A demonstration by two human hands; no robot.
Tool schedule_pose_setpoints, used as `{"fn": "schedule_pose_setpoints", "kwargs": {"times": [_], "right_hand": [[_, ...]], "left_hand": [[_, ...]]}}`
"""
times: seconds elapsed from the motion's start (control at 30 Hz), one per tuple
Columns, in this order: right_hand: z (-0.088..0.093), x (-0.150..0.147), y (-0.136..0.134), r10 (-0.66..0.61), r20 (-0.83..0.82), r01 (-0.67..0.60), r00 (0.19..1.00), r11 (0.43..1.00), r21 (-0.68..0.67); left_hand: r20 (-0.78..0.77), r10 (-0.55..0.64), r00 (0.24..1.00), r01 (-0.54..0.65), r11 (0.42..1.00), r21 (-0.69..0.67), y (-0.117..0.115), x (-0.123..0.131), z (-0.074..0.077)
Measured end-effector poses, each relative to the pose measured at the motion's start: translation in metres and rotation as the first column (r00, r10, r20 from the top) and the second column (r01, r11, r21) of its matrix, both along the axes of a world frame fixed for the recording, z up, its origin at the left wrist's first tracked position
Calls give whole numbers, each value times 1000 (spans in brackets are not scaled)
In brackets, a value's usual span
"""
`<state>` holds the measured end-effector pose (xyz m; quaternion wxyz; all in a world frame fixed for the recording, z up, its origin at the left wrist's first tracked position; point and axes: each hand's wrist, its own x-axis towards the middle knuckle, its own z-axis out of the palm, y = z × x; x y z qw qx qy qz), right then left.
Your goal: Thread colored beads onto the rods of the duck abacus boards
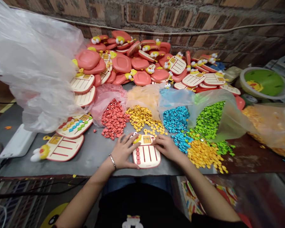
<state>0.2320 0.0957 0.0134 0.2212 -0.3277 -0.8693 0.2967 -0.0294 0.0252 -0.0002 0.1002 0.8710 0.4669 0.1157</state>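
A cream toy board (148, 161) with a red rim, a yellow duck-like head and upright slots lies in front of me. Its leftmost slot carries a column of small red pieces (138, 155); the other slots show red and bare. My left hand (123, 152) grips the board's left side, thumb near the bottom corner and spread fingers near the head. At the upper right of the board, my right hand (167, 146) has its fingertips drawn together on the surface. Whatever is between those fingertips is too small and covered to make out.
Bags spill red (114, 118), yellow (143, 117), blue (175, 118) and green pieces (210, 120) behind the board. An orange-yellow heap (204, 153) lies right. Two boards (65, 147) and a white power bank (19, 142) are left. Many boards (140, 63) pile against the brick wall.
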Motion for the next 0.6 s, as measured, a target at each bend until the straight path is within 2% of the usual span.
{"fn": "schedule_pose_setpoints", "kwargs": {"times": [0.1,0.27,0.33,0.4,0.47,0.53,0.6], "right_hand": [[-3,-8,-7,2,-58,-7,998,996,-86],[-7,-34,-11,44,-133,-54,990,996,-72],[-1,-35,-11,124,-141,-141,982,982,-125],[7,-31,-9,249,-134,-273,959,937,-219],[13,-27,0,294,-135,-321,946,905,-280],[11,-26,16,176,-116,-197,978,956,-218],[3,-30,37,-13,-56,12,998,1000,-23]], "left_hand": [[-2,-13,1000,13,1000,-3,1,0,1],[8,-7,1000,7,1000,-7,0,1,3],[15,-1,1000,1,1000,-10,0,1,4],[23,0,1000,0,1000,-15,0,0,4],[29,-2,1000,2,1000,-23,0,0,4],[34,-3,999,4,1000,-27,0,-1,3],[40,-5,999,7,1000,-28,1,-1,3]]}}
